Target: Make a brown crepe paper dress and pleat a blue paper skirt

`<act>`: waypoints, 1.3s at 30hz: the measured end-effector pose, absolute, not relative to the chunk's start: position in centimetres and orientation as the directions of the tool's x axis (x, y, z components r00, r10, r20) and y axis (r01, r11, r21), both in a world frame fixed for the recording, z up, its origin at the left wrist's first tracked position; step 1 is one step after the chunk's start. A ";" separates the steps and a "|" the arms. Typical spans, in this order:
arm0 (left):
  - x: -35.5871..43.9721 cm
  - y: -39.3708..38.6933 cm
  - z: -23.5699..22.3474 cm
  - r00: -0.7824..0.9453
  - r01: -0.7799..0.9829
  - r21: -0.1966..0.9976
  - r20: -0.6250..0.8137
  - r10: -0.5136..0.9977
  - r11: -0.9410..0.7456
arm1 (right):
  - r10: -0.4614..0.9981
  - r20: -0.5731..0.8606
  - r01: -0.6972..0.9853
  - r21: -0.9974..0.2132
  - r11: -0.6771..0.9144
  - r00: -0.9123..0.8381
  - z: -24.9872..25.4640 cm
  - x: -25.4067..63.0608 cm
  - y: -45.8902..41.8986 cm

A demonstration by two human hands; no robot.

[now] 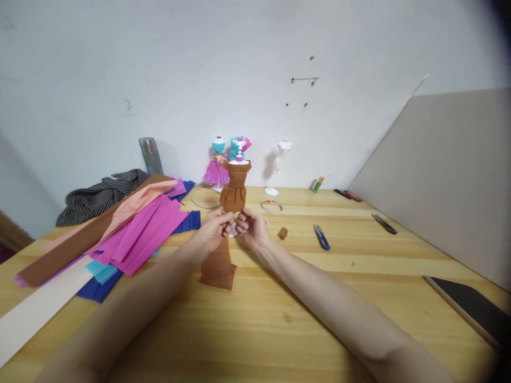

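A small brown crepe-paper dress (236, 183) is fitted on a miniature white mannequin (239, 161) in the middle of the table. My left hand (217, 226) pinches the left part of the skirt's lower hem. On the other side of that hem, my right hand (251, 226) is closed with thumb and fingertips together. Both hands hide most of the mannequin's stand. Just below them a folded brown crepe-paper strip (219, 271) lies on the wood, and a small brown scrap (282, 233) sits to the right.
Colourful crepe paper (139, 234) and striped cloth (106, 194) pile up at left, near a flask (150, 154). Dressed mannequins (216, 170) and a bare one (283, 148) stand by the wall. Blue thread snips (321, 237), dark snips (384, 224) and a tablet-like slab (471, 306) lie right.
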State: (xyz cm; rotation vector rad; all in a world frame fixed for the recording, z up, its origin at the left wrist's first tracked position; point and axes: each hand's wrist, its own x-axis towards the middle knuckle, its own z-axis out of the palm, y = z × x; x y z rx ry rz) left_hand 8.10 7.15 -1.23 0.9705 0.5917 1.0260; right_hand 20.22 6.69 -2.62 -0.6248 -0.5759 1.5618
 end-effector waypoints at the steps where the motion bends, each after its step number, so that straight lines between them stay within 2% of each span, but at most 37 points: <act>1: 8.1 7.2 -1.2 0.427 -0.433 0.883 0.022 0.904 0.183 | 0.996 -0.058 -0.721 -0.688 -0.084 -0.061 -2.7 20.2 6.7; 13: 7.9 7.3 -1.5 0.422 -0.433 0.884 0.025 0.906 0.177 | 0.997 -0.030 -0.697 -0.714 -0.069 -0.068 -3.1 20.2 6.8; 22: 7.6 8.2 -2.5 0.325 -0.402 0.907 0.013 0.946 0.126 | 1.000 0.006 -0.567 -0.824 0.015 0.018 -3.5 20.0 6.9; 28: 7.2 9.1 -3.2 0.272 -0.284 0.958 0.045 0.961 0.035 | 0.990 0.075 -0.316 -0.942 0.110 0.123 -4.6 20.1 7.1; 32: 7.2 9.4 -3.4 0.319 -0.197 0.980 0.064 0.946 0.001 | 0.992 0.122 -0.090 -0.988 0.124 0.031 -5.0 20.1 7.4; 35: 7.4 9.3 -3.6 0.317 -0.131 0.991 0.067 0.946 -0.027 | 0.984 0.175 0.106 -0.978 0.178 -0.039 -5.0 20.3 7.5; 39: 7.5 8.9 -3.4 0.291 -0.099 0.992 0.108 0.951 -0.082 | 0.958 0.284 0.343 -0.897 0.277 -0.033 -4.3 20.8 7.4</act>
